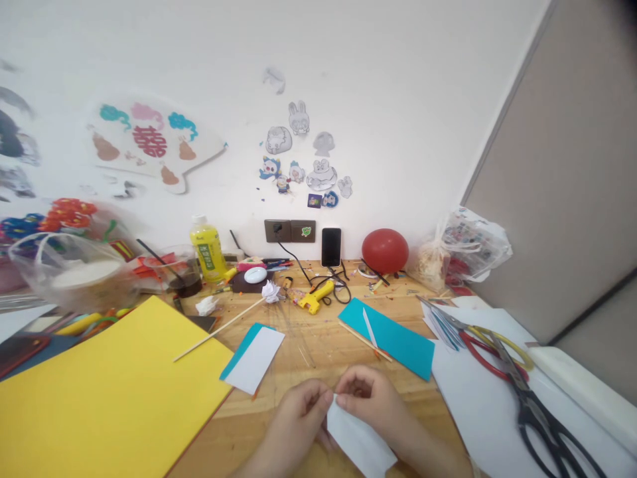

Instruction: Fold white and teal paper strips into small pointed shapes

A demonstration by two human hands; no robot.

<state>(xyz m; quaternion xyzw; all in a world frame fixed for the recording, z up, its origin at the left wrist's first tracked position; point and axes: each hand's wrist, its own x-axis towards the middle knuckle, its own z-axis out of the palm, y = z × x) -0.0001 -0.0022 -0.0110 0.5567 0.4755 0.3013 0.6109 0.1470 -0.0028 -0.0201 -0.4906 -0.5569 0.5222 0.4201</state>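
Low in the middle of the head view, a strip of white paper (359, 439) hangs between my two hands, slanting down to the right. My left hand (301, 415) pinches its upper left corner between thumb and fingers. Close beside it, my right hand (371, 398) is closed on the top edge, fingers curled. Beyond my hands lie a white sheet on a teal one (257, 358) to the left and a teal paper strip (393, 338) to the right, with a thin wooden stick and a narrow white sliver across it.
Yellow card (119, 392) covers the left side. At the right are scissors (530, 398) on white paper (490, 411). Farther back stand a yellow glue gun (317, 297), a drink bottle (208, 251), a phone (331, 247) and a red balloon (385, 250). A stick with a white paper flower (271, 292) lies left of centre.
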